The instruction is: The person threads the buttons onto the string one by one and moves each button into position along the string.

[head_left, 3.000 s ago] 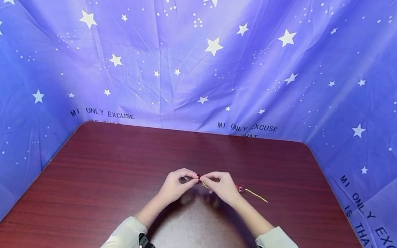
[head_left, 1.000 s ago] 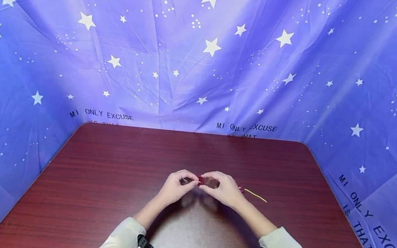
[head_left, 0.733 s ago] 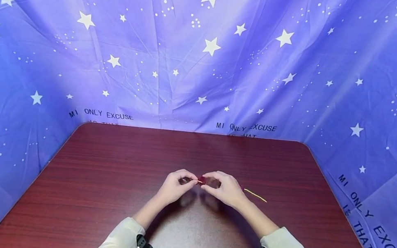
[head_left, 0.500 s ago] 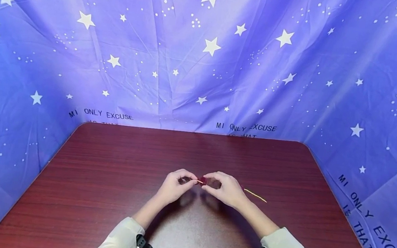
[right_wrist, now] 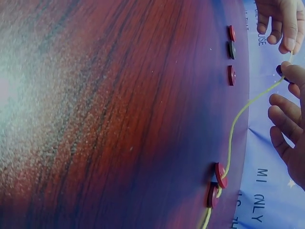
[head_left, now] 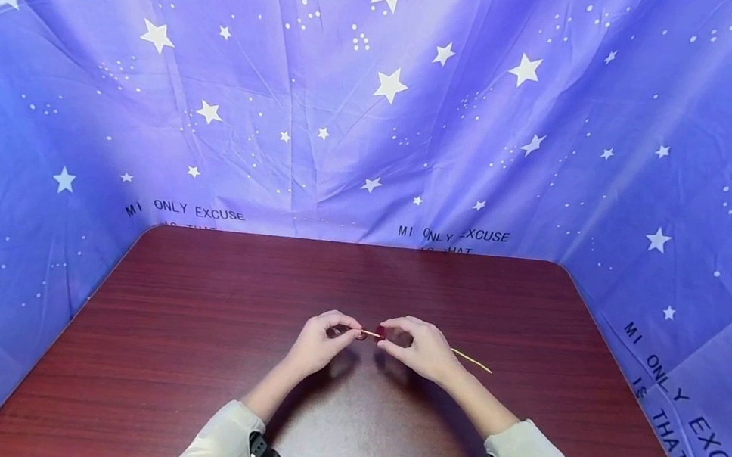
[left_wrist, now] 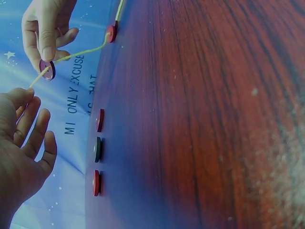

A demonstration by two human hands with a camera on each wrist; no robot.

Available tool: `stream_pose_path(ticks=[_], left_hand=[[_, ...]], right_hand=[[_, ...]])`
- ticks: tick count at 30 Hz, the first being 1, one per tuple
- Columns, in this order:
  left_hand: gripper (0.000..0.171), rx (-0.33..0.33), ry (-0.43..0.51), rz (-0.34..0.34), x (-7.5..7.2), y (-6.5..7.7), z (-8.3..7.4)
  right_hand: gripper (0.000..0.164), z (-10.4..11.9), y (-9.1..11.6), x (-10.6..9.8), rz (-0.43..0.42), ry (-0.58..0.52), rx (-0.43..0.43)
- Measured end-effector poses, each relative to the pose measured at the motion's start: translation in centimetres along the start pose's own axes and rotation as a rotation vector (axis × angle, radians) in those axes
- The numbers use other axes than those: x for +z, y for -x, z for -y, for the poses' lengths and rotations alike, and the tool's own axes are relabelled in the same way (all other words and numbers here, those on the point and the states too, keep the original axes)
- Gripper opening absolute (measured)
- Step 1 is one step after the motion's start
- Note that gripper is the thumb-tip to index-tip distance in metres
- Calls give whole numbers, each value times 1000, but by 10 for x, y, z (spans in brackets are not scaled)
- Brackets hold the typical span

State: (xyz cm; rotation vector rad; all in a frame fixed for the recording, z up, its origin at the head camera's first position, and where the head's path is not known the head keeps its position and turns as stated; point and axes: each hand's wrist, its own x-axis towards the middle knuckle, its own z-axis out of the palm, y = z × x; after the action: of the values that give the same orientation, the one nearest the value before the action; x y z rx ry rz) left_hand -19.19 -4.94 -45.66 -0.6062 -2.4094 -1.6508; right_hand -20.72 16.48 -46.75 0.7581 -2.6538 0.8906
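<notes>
Above the middle of the table, my left hand (head_left: 316, 340) pinches the end of a yellow cord (left_wrist: 90, 50) between thumb and forefinger. Facing it, my right hand (head_left: 425, 352) holds a dark red button (left_wrist: 47, 70) by its edge with thumb and fingertips. The cord runs through that button, and a short taut stretch shows between the two hands. From the button's other side it drops to the table, where two red buttons (right_wrist: 220, 175) are strung on it close together. In the head view my right hand hides those two.
Three loose buttons lie in a row near my left hand: a red button (left_wrist: 99, 120), a dark green button (left_wrist: 97, 150) and another red button (left_wrist: 96, 183). The cord's tail trails to the right on the brown table (head_left: 199, 360). Behind stands a starry blue curtain (head_left: 327, 102).
My hands, close together before, have drawn slightly apart. The right one moved right with the button, and more cord shows between them. The strung buttons became hidden behind it in the head view.
</notes>
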Motion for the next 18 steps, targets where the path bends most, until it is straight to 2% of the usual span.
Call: stream_pose_path(ticks=[7, 11, 18], left_hand=[[4, 22, 8, -9, 7, -5, 38], [4, 39, 7, -1, 6, -5, 39], [5, 14, 2, -15, 7, -5, 40]], right_hand=[[29, -3, 1, -2, 5, -2, 5], [29, -5, 2, -3, 6, -2, 17], [29, -9, 4, -4, -16, -3, 10]])
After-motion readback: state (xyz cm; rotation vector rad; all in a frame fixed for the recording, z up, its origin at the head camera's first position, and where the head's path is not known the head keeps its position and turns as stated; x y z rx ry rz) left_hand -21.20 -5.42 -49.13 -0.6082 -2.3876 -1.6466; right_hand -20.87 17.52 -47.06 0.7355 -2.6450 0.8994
